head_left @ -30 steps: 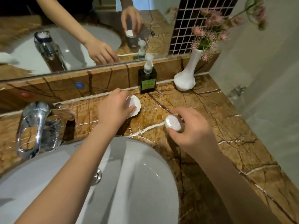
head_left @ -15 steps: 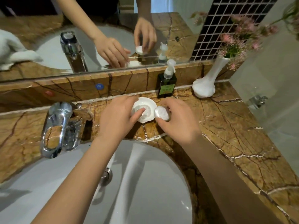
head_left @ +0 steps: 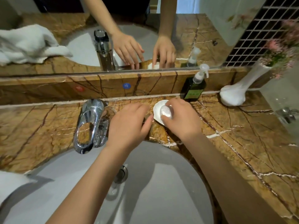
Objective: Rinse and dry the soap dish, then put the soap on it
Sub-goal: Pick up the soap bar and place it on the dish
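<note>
The white soap dish (head_left: 157,107) lies on the brown marble counter (head_left: 234,143) behind the basin. A white bar of soap (head_left: 165,112) sits on the dish, and my right hand (head_left: 181,120) pinches it between thumb and fingers. My left hand (head_left: 127,125) hovers just left of the dish with fingers relaxed, its thumb tip close to the dish's edge; it holds nothing. Part of the dish is hidden under my right hand.
A chrome tap (head_left: 90,125) stands left of my hands above the white basin (head_left: 161,191). A green pump bottle (head_left: 193,89) and a white vase (head_left: 234,96) with pink flowers stand by the backsplash. The mirror (head_left: 64,38) reflects a white towel.
My right hand has brought the soap over and onto the dish. My left hand has let go of the dish and drawn back to its left.
</note>
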`<state>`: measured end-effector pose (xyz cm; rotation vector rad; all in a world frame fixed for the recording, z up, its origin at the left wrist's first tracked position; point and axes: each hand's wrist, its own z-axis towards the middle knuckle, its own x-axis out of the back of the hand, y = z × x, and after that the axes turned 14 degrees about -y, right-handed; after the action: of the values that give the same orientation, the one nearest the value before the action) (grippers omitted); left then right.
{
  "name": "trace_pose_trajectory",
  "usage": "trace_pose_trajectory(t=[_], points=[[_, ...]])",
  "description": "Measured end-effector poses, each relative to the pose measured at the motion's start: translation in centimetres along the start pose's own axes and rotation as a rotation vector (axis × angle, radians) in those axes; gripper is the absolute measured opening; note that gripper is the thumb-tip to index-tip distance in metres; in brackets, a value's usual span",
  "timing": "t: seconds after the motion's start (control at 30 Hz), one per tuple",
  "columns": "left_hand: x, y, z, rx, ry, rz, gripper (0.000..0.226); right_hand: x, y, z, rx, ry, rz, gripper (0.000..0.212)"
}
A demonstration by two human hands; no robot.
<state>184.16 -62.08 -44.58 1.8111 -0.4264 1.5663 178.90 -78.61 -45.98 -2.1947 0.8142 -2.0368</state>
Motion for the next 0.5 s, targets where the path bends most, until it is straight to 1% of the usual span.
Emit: trace_pose_trajectory(t=[0.1, 0.2, 0.33, 0.43, 0.5], points=[[0.5, 0.9, 0.1, -0.003, -0.029, -0.007, 0.039, 0.8, -0.2, -0.6, 0.024, -0.004, -0.027, 0.05], [2.3, 2.6, 0.1, -0.063, -0.017, 0.007, 0.048, 3.3, -0.3, -2.1, 0.075, 0.061, -0.059, 0.06], [7.2, 5.1, 0.7, -0.141, 0.085, 0.064, 0.054, 9.0, -0.3, -4.2, 0.125, 0.167, -0.07, 0.066], [10.1, 6.7, 0.8, -0.12, 0.132, 0.088, 0.057, 12.5, -0.1, -5.7, 0.127, 0.229, -0.063, 0.069], [10.7, 7.5, 0.5, -0.114, 0.12, 0.102, 0.059, 13.3, 0.2, -7.0, 0.119, 0.24, -0.089, 0.07]])
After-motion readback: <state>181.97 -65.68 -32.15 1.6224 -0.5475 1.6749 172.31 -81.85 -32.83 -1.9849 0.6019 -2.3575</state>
